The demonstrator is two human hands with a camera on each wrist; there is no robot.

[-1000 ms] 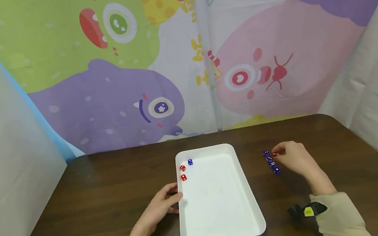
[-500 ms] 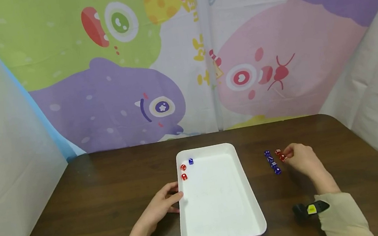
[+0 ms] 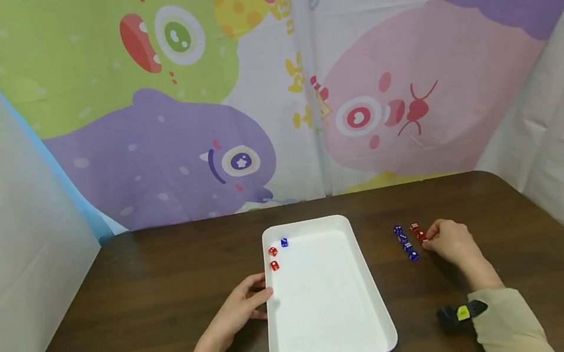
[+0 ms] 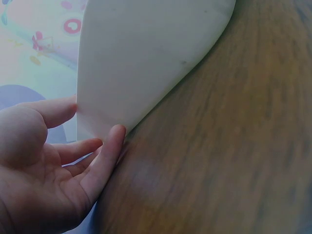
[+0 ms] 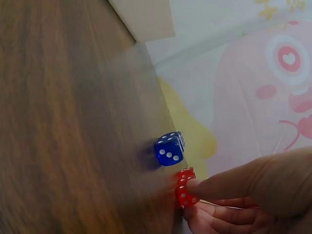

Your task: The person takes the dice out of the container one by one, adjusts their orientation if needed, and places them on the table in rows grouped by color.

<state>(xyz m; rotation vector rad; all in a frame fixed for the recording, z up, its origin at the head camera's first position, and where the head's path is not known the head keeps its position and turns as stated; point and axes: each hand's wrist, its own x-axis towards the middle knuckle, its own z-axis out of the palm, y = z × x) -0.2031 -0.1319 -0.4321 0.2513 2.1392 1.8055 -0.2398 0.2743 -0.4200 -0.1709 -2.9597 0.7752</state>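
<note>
Dark table point(image 3: 157, 287): right grip point(image 3: 452, 241) partly hides red dice point(image 3: 420, 235).

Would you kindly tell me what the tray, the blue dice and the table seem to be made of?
The tray: probably moulded plastic, smooth and white, judging by its rounded corners.
The blue dice: likely glossy plastic or resin, perhaps translucent, given their bright edges.
The table: wood or wood-look laminate, with dark grain, soft sheen; I cannot tell which.
</note>
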